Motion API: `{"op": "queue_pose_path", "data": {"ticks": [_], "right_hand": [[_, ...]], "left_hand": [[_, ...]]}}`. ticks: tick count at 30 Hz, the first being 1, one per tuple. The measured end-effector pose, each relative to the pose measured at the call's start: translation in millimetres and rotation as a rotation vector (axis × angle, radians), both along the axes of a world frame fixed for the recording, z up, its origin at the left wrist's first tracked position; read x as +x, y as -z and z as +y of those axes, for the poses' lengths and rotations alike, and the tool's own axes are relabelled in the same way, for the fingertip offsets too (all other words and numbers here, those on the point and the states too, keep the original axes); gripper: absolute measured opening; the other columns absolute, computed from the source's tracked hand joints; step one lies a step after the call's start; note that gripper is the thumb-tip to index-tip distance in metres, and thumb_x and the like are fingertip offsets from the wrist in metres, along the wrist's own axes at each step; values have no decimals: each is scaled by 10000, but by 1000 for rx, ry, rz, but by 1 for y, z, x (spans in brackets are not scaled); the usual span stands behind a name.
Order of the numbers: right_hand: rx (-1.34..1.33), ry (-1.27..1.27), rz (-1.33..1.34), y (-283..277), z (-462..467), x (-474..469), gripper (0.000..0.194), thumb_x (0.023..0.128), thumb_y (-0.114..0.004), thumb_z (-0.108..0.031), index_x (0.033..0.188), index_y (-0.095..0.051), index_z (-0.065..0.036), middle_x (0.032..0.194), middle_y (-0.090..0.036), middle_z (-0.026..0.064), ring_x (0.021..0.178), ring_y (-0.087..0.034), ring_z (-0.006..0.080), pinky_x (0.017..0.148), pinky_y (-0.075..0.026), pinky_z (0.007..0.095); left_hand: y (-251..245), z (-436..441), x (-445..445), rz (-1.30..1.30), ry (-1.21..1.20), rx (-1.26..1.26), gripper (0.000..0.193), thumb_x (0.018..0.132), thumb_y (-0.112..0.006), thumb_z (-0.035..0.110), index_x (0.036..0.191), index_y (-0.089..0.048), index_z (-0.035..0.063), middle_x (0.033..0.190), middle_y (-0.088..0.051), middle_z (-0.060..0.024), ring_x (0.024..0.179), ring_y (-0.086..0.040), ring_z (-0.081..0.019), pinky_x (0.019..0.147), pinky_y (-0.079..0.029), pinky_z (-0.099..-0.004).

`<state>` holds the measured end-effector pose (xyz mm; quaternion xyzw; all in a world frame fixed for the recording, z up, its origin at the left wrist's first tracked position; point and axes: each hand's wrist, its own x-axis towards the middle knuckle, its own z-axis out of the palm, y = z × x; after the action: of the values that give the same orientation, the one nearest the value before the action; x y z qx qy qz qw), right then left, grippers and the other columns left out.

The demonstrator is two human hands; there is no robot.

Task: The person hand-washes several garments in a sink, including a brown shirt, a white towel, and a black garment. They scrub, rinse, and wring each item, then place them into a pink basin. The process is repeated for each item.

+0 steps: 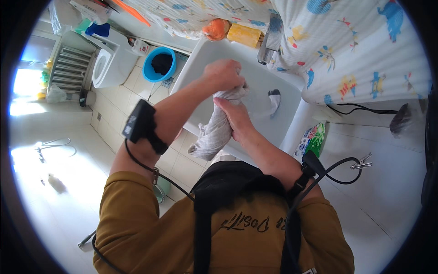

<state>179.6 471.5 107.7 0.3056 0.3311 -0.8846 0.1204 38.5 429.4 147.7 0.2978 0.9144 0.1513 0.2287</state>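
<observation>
A wet, light grey cloth garment (215,132) is twisted and bunched over the near left edge of a white basin (191,65). My left hand (225,76) is closed on its upper end. Just below, my right hand (237,118) grips the same cloth from the right side, thumb on top. The garment's lower end hangs loose towards my body. To the right of both hands, a white sock with a dark end (274,101) lies in the cloudy water in the basin.
A metal faucet (270,41), yellow block (244,35) and orange bundle (216,29) stand at the basin's far edge. Left are a blue bucket (173,65) with dark cloth and a toilet (113,61). A green-white detergent bag (313,138) is at the right; a patterned curtain (325,44) hangs beyond.
</observation>
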Motion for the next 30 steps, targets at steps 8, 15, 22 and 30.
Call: {"op": "queue_pose_path", "data": {"ticks": [8,15,22,30], "right_hand": [[43,-570,642,0,-8,40,632,1037,-565,-439,1513,-406,-53,1506,-487,141,1346,-496,218,1122,-388,365],[1313,-496,225,114,98,49,467,891,-733,-287,1317,-638,-119,1420,-504,234,1276,-532,306,1072,-429,398],[1609,-751,5,146,143,15,778,806,-803,-301,1503,-487,-165,1661,-130,245,1511,-255,396,1203,-296,451],[1869,-1105,-97,236,98,26,622,830,-753,-217,1372,-540,0,1510,-404,285,1373,-433,431,1134,-390,477]], "left_hand": [[-112,-214,19,-294,-533,793,150,837,-714,143,792,-601,55,811,-606,2,737,-548,-83,655,-418,-234],[-137,-357,66,135,-884,513,237,821,-744,180,736,-557,63,732,-555,34,698,-481,-66,621,-386,-246],[15,-474,22,386,-1068,290,278,815,-777,217,734,-572,47,673,-540,1,676,-469,-66,604,-400,-266],[146,-512,36,6,-687,-158,543,751,-784,364,1209,-683,90,1363,-568,-215,1307,-503,-391,1103,-417,-461]]}}
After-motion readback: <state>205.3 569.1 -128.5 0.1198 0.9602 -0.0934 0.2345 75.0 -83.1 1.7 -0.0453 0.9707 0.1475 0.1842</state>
